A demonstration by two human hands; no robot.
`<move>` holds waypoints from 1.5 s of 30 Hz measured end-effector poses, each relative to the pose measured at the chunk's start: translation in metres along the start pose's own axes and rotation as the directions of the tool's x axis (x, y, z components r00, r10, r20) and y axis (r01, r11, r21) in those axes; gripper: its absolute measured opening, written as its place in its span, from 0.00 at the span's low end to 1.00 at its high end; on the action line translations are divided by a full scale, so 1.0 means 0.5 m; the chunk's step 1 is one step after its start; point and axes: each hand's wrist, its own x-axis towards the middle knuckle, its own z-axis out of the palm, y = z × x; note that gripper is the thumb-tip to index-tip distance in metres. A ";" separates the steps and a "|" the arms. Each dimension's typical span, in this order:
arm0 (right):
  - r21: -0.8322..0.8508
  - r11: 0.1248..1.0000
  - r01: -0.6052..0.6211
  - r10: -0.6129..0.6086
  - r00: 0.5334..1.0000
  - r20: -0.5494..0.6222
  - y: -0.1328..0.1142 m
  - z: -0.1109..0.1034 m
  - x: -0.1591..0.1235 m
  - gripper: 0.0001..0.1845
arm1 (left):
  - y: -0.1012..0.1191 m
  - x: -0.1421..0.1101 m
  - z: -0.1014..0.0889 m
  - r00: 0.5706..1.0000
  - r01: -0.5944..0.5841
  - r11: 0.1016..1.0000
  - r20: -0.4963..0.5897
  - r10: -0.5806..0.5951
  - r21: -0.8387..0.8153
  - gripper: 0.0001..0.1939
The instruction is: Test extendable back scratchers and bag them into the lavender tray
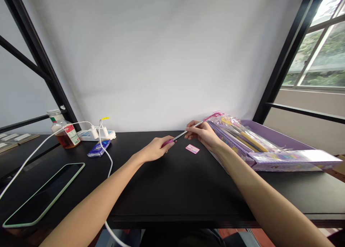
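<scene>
A thin silver rod (180, 136) with a pink handle (167, 142) slants up to the right between my two hands, above the desk. My left hand (157, 148) is closed around the pink handle. Thumb and fingers of my right hand (201, 132) pinch the silver shaft farther along. Beyond that hand the shaft leads toward a pink looped piece (215, 115); I cannot tell whether it is joined to the rod. A small pink printed card (192, 149) lies on the desk just below the rod.
On the right, an open purple box (250, 159) holds plastic-wrapped long items (248, 137). To the left are a phone (45, 195), a blue packet (99, 148), a power strip (107, 135), a white cable (111, 164) and a glass bottle (64, 132). The wall (161, 60) stands behind the black desk (167, 189).
</scene>
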 end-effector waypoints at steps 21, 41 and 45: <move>-0.055 0.990 0.129 -0.126 0.990 0.061 0.035 -0.006 0.000 0.19 | -0.024 0.000 0.016 0.972 -0.126 0.991 -0.195 0.132 0.044 0.17; 0.235 0.966 -0.105 0.182 0.923 -0.339 0.007 -0.057 0.013 0.17 | -0.020 -0.001 -0.020 0.976 -0.057 0.966 -0.188 0.107 0.253 0.18; -0.092 0.983 -0.158 0.121 0.940 -0.318 0.011 -0.093 0.015 0.23 | -0.020 -0.003 -0.024 0.978 -0.063 0.918 -0.158 0.135 0.391 0.15</move>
